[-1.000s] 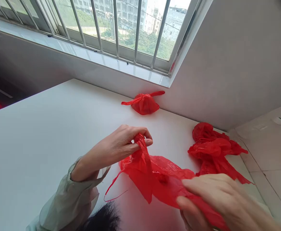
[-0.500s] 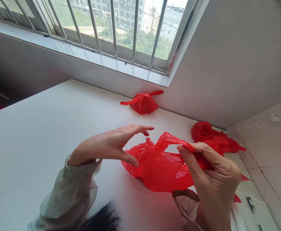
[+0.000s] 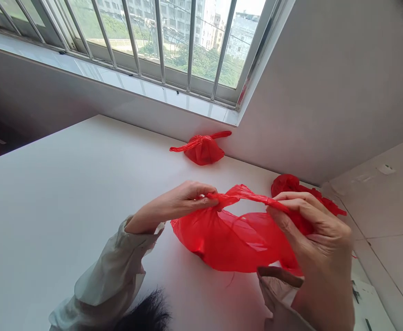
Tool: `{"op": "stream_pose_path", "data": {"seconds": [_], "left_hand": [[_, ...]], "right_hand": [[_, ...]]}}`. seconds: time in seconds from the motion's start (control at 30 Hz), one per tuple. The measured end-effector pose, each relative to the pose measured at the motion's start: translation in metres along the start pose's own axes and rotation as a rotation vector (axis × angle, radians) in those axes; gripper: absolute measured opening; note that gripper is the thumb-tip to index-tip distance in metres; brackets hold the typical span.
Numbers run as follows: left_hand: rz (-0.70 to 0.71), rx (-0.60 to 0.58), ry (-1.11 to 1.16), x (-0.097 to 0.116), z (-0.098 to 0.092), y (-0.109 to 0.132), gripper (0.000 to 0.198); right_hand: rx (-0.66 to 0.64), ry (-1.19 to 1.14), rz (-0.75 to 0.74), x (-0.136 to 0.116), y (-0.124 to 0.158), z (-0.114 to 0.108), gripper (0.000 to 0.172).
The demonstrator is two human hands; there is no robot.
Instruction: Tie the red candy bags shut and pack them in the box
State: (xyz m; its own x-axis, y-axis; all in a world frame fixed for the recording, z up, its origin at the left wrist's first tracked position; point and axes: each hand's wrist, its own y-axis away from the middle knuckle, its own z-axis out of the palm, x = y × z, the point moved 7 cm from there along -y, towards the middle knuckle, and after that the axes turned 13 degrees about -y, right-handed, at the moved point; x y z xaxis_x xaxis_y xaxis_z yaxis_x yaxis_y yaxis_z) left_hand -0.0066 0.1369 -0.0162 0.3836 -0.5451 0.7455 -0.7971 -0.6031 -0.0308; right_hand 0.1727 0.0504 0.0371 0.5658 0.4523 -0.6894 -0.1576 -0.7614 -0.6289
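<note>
A thin red plastic bag (image 3: 218,243) is spread between my hands, just above or on the white table (image 3: 66,197); what it contains, if anything, is hidden. My left hand (image 3: 184,200) pinches the gathered plastic at the bag's upper left. Fingers and thumb of my right hand (image 3: 311,230) close on the other end of a stretched strip of it, which looks like a handle. Between that strip and the bag's body an opening shows. Farther back stands a knotted red plastic bag (image 3: 204,151), its two ends sticking out sideways.
Crumpled red plastic bags (image 3: 287,185) lie at the right back, partly behind my right hand. A wall runs along the table's back edge, below a barred window (image 3: 173,46). A white object with dark marks (image 3: 366,303) is at the lower right.
My left hand has moved right and closed from an open shape onto the bag's upper left. The strip between my hands is now pulled straighter, and my right hand has shifted slightly right.
</note>
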Motion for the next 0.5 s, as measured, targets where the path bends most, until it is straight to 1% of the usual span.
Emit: {"op": "stream_pose_path", "data": {"seconds": [0.07,0.13,0.17,0.23,0.33,0.4,0.47,0.5], "left_hand": [[-0.025,0.021,0.189,-0.001,-0.003,0.001,0.032],[-0.003,0.014,0.429,0.002,-0.003,0.003,0.03],[0.021,0.005,0.517,0.005,-0.001,0.004,0.029],[0.054,-0.013,0.607,0.008,0.004,0.004,0.031],[0.04,-0.04,0.619,0.011,0.013,0.002,0.034],[0.001,-0.038,0.656,0.012,0.017,0.0,0.035],[-0.059,0.016,0.728,0.011,0.017,-0.002,0.037],[-0.097,0.065,0.77,0.009,0.016,-0.002,0.037]], "right_hand": [[-0.02,-0.172,0.194,0.01,0.002,-0.006,0.015],[-0.035,-0.414,0.358,0.017,0.008,-0.01,0.021],[-0.037,-0.524,0.401,0.019,0.011,-0.011,0.023],[-0.017,-0.664,0.452,0.023,0.017,-0.014,0.021],[0.076,-0.696,0.578,0.034,0.026,-0.017,0.014],[0.143,-0.66,0.625,0.038,0.029,-0.019,0.015],[0.185,-0.564,0.59,0.036,0.028,-0.024,0.014],[0.19,-0.481,0.526,0.033,0.025,-0.028,0.014]]}}
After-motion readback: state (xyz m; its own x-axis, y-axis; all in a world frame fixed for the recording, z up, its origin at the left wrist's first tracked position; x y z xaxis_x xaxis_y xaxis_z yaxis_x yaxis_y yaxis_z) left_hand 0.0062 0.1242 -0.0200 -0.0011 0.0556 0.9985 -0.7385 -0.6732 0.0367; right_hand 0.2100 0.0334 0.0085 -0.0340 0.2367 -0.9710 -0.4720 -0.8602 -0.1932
